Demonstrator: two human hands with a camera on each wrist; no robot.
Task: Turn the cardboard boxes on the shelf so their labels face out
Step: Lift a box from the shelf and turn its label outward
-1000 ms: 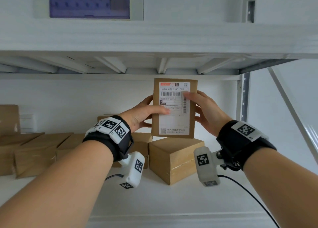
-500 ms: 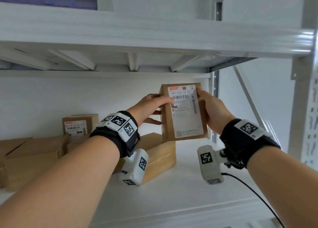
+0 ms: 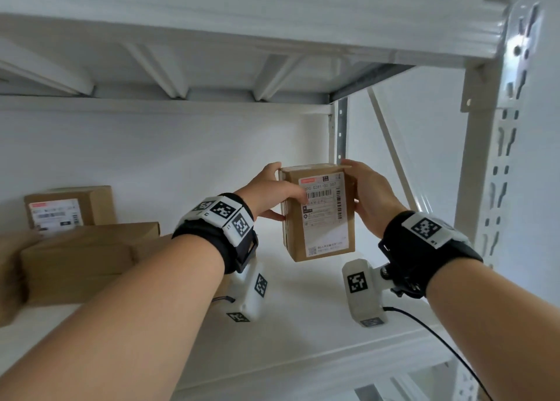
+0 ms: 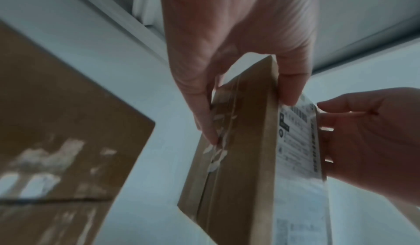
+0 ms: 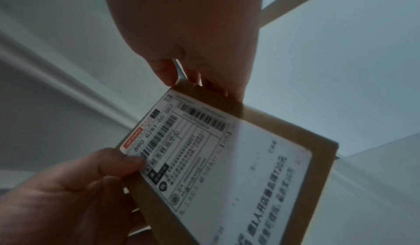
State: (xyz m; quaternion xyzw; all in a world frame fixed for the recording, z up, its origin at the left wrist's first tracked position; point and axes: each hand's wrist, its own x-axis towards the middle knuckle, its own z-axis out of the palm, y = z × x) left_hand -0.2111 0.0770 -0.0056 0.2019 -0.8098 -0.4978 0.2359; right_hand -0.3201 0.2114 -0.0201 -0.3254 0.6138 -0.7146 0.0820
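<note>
cardboard box (image 3: 318, 216) held upright over the white shelf (image 3: 303, 325).
left hand (image 3: 266, 191) and right hand (image 3: 369, 197) grasp its 2 sides; shipping label (image 3: 325, 213) faces out.

Head view: looks from in front of the white shelf (image 3: 303, 334), forward and somewhat upward, taking in both forearms and the underside of the upper shelf (image 3: 242, 37).
Left wrist view: sits very near, below the left hand (image 4: 238, 33), facing up along the fingers to the taped side of the labelled box (image 4: 238, 159).
Right wrist view: equally close, under the right hand (image 5: 193, 33), looking up at the shipping label (image 5: 216, 159).
Shared: all three see that box and both hands.
</note>
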